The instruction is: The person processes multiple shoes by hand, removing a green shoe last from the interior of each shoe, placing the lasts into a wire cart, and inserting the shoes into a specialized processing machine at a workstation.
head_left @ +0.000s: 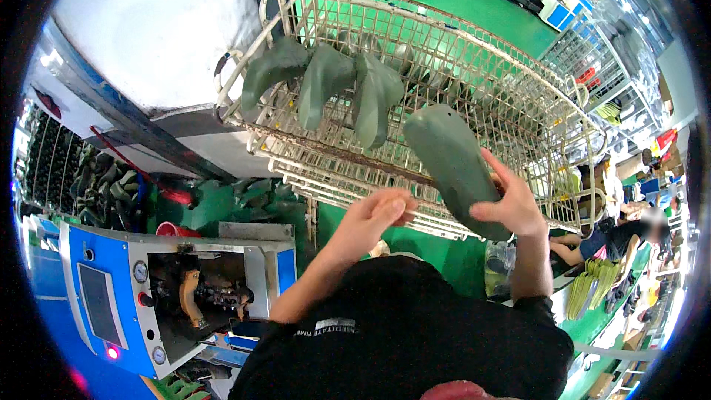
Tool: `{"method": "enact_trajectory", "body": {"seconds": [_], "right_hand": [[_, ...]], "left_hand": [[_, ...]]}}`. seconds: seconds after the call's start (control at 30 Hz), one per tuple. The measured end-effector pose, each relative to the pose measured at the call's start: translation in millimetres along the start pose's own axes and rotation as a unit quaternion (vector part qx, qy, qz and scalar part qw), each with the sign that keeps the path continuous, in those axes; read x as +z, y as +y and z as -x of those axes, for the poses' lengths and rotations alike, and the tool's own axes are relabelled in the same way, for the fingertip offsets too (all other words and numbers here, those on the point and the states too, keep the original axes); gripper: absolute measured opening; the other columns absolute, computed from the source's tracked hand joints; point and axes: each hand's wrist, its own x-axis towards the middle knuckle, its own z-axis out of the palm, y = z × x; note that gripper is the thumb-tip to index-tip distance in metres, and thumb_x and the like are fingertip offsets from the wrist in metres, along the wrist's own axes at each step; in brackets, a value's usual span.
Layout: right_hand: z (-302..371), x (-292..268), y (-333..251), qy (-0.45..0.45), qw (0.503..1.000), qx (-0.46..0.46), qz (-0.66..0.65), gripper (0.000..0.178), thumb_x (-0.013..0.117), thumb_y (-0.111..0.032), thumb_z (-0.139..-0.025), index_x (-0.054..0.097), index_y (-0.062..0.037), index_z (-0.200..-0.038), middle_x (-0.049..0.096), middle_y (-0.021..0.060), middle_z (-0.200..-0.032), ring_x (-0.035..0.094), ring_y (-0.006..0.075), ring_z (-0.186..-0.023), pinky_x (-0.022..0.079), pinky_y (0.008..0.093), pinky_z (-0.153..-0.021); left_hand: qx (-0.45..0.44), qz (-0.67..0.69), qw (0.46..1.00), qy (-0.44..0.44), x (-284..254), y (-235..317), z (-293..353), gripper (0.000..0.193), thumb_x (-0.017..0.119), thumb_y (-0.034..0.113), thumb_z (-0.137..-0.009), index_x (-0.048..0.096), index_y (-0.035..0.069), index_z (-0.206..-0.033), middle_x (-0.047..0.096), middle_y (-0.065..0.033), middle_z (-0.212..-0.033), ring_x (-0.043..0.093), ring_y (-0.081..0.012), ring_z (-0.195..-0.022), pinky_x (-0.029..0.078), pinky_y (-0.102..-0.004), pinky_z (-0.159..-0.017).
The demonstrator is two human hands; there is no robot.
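Observation:
In my right hand [511,204] is a dark green shoe last [452,159], its flat sole side turned up and a small hole near its far end. My thumb presses on one edge and my fingers wrap the other. My left hand [378,215] is closed, fingers curled in, apart from the last; nothing shows sticking out of it. Beyond both hands stands a cream wire rack cart [415,178] with rusty rails. Several similar green lasts, such as one at the rack's left end [270,78] and another nearer the middle [374,100], rest across its upper tier.
At lower left stands a blue and grey machine [163,311] with a screen, gauges and an open bay. A pile of dark lasts [111,192] lies behind it. A white panel [159,30] borders the rack's left end. At right, a person [618,244] sits near yellow-green pieces [592,285].

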Motion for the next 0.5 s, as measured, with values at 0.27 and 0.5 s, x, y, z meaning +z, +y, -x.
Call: {"method": "enact_trajectory", "body": {"seconds": [0.27, 0.5], "right_hand": [[-177, 0, -12, -0.092, 0.989, 0.052, -0.106, 0.056, 0.076, -0.027, -0.084, 0.057, -0.0029, -0.131, 0.068, 0.0082, -0.108, 0.066, 0.0207, -0.093, 0.055, 0.0387, -0.079], [-195, 3, -24, -0.179, 0.980, 0.087, -0.002, 0.064, 0.075, -0.049, -0.085, 0.057, -0.0075, -0.129, 0.069, 0.0069, -0.106, 0.068, 0.0188, -0.082, 0.058, 0.0402, -0.065]], "left_hand": [[-0.042, -0.071, 0.981, 0.176, -13, -73, 42, 0.033, 0.060, 0.023, -0.102, 0.063, -0.003, -0.122, 0.072, -0.0110, -0.111, 0.065, -0.0172, -0.101, 0.051, -0.0328, -0.093], [-0.103, -0.203, 0.917, 0.326, 2, -133, 80, 0.034, 0.057, 0.027, -0.102, 0.065, -0.001, -0.120, 0.071, -0.0072, -0.106, 0.064, -0.0134, -0.097, 0.050, -0.0275, -0.088]]}}
